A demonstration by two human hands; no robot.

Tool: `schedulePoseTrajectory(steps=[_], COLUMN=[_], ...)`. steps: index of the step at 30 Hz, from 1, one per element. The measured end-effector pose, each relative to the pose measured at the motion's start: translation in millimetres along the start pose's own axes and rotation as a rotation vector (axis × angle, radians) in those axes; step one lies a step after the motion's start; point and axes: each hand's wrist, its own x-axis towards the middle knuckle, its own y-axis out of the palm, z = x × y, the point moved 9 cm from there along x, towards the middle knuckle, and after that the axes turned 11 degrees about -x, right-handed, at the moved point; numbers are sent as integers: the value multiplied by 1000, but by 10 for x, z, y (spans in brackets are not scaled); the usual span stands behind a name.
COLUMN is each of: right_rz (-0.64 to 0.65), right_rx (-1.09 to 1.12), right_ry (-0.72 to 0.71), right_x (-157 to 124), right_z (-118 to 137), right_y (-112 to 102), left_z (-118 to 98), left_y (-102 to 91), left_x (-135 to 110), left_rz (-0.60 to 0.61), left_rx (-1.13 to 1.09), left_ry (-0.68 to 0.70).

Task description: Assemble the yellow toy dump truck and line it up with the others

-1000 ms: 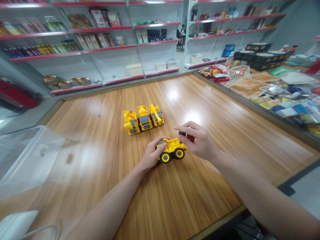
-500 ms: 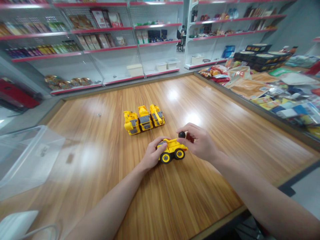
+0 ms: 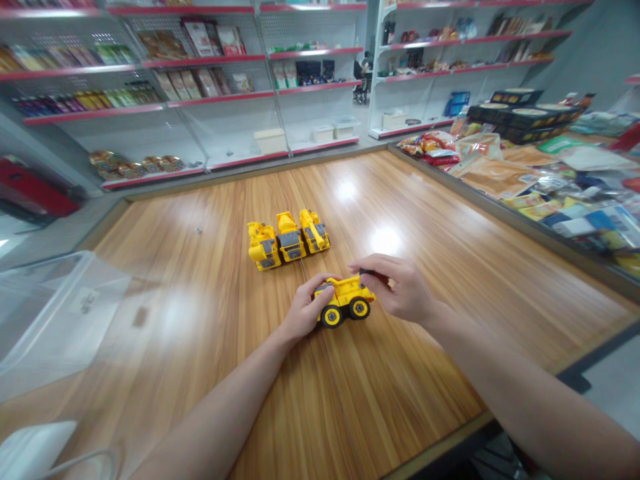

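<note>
My left hand (image 3: 306,308) is closed round the front end of a yellow toy dump truck (image 3: 346,291), its thumb on the side near the cab. The truck stands side-on, with two black-tyred, yellow-hubbed wheels showing. At the rear of its bed, my right hand (image 3: 400,285) pinches a small black knob-shaped piece (image 3: 368,272). Fingers cover most of this piece, so its kind and whether it touches the truck are unclear. Beyond my hands, three more yellow toy trucks stand side by side: a left one (image 3: 263,245), a middle one (image 3: 291,237) and a right one (image 3: 315,231).
The wooden table (image 3: 210,293) has a raised rim. On its left is a clear plastic bin (image 3: 95,320), with a white object (image 3: 35,447) nearer me. Packaged goods (image 3: 500,173) lie heaped beyond the right edge. Stocked shelves (image 3: 220,97) line the back.
My right fingers have shifted slightly and now cover more of the black knob-shaped piece. My left hand and the dump truck have stayed in place.
</note>
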Motion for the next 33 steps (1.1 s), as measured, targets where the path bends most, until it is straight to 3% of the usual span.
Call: schedulePoseTrajectory(steps=[9,16,26,33], right_rz=[-34,16,-64,-93], right_rx=[-55,22,-85,-41], right_ry=[69,-2,66,111], right_x=[-6,-18,-1,-47], right_z=[-94,-3,-83,-137], right_y=[-3,10,-26,-25], left_z=[0,8,1,2], left_y=[13,-1,16,19], left_x=[-4,-6,-8,-11], left_rz=[9,-1,-1,0], left_rx=[-17,-3,-15,-19], left_ry=[4,4,-10,-12])
